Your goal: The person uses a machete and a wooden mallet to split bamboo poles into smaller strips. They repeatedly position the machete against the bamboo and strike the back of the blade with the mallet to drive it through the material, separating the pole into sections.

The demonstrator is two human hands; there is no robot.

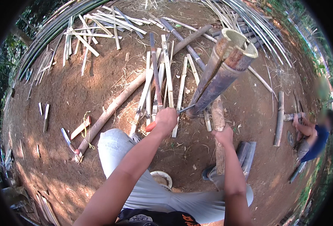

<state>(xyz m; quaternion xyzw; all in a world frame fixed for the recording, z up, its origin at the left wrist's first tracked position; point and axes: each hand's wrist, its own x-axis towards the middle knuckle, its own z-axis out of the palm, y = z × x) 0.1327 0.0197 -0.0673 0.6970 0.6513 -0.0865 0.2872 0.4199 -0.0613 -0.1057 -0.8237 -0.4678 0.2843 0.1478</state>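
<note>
My left hand (166, 119) is closed around the orange handle of a knife (150, 127). Its dark blade reaches right to the narrow-looking lower end of a thick bamboo culm (224, 77). A long dark split runs down that culm, and its broad hollow end shows a gap in the wall. My right hand (224, 135) grips a round wooden club (220, 158), whose upper part lies beside the culm's lower end. Whether the blade sits inside the bamboo or only against it, I cannot tell.
A long pole (115, 102) lies diagonally, with pale bamboo strips (181, 90) across it. A handsaw (69, 139) lies left. Near my legs are a round white container (162, 178) and dark bamboo pieces (247, 158). Another person (313, 141) sits at the right, holding bamboo.
</note>
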